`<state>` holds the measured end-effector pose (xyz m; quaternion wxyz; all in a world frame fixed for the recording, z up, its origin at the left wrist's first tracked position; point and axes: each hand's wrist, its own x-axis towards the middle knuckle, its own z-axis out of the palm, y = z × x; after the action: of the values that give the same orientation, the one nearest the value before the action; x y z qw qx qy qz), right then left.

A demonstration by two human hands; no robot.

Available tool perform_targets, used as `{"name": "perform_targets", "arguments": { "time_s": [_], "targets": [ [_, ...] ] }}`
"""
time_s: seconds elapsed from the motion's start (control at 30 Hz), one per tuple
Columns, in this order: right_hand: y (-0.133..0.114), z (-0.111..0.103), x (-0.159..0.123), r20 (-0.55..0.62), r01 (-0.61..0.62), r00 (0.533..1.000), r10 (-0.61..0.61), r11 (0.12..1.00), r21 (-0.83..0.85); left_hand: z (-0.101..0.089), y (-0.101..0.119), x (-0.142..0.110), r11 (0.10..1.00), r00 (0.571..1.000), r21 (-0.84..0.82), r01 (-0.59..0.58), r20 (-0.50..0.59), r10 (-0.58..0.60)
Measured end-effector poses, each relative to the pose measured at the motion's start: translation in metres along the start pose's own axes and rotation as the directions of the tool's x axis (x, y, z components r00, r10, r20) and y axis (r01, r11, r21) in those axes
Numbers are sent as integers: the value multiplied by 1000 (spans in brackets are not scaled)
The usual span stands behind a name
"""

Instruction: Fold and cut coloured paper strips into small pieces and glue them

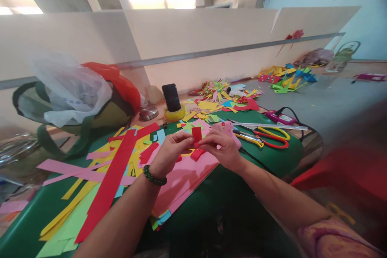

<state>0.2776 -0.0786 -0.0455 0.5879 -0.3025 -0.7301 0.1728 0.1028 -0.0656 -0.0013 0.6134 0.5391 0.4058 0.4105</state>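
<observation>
Between my two hands is a small red piece of paper (196, 134), held upright by the fingertips. My left hand (173, 147), with a dark green bead bracelet (155, 175) at its wrist, pinches its left edge. From the other side my right hand (223, 148) pinches the lower right of the same piece. Below them lies a stack of pink paper sheets (187, 185), with more small red pieces (198, 154) on it. Just beyond my right hand is a pink glue gun (225, 127), partly hidden by the hand.
Long paper strips (111, 177) cover the left of the green surface (229, 197). At right lie scissors (273, 139), a box cutter (249, 138) and a metal ruler (272, 126). A phone (171, 97) stands in a yellow tape roll (175, 113); a bag (111, 109) is at left.
</observation>
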Motion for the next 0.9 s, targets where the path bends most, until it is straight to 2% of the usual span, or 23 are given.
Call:
{"name": "perform_targets", "arguments": {
  "time_s": [0.1, 0.17, 0.23, 0.57, 0.9],
  "targets": [
    [5, 0, 4, -36, -271, 959, 280, 950, 152, 2, 2, -2, 993, 1000, 116, 22, 5, -23],
    [7, -1, 6, -34, -365, 924, 381, 903, 226, 4, 4, -4, 986, 1000, 167, 17, 17, -20],
    [9, -3, 8, -15, -409, 902, 430, 867, 286, 5, 5, -5, 975, 999, 221, 2, 33, -10],
    [9, -4, 10, 97, -514, 845, 526, 748, 420, 11, 9, -7, 922, 994, 382, -54, 104, 15],
    [8, -4, 10, 113, -532, 834, 540, 732, 425, 11, 7, -6, 914, 989, 395, -88, 141, 35]
  ]
}}
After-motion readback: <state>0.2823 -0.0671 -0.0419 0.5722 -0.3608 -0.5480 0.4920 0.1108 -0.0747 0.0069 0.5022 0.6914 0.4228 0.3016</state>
